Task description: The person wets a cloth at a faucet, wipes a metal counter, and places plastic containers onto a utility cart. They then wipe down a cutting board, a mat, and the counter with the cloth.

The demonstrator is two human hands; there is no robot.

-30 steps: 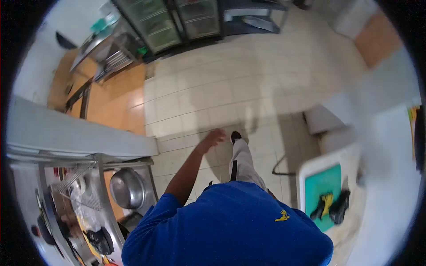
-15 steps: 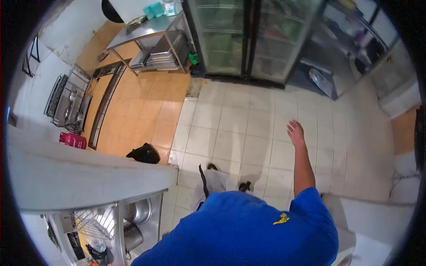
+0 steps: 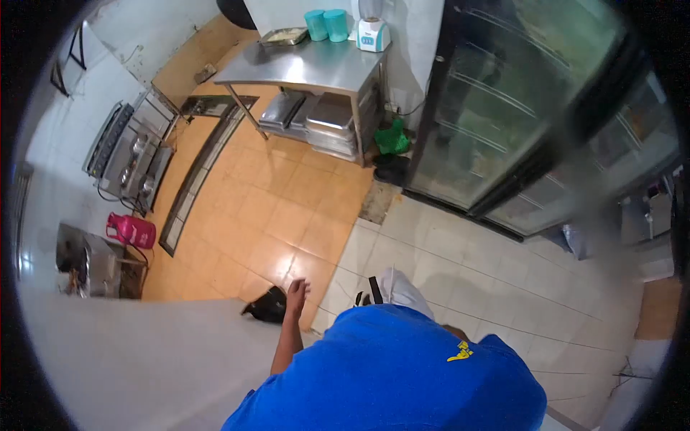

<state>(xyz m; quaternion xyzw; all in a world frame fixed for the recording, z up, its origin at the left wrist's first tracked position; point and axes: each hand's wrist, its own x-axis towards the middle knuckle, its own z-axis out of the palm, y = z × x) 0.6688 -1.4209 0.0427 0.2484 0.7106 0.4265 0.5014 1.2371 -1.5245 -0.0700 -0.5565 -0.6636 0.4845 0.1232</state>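
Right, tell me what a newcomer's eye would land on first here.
Probably the bright blue shirt filling the bottom middle of the view. Next might come the pink gas bottle at the left and the tall glass-door fridge at the upper right. The black bag on the orange floor also stands out, seen right beside the left hand.

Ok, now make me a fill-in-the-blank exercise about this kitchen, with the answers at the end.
1. Only the person's ____ hand is in view.
2. In the picture, the bag nearest that hand is coloured ____.
3. Exactly ____ turquoise containers stand on the steel table.
4. The gas cylinder is coloured ____.

Missing words: left; black; two; pink.
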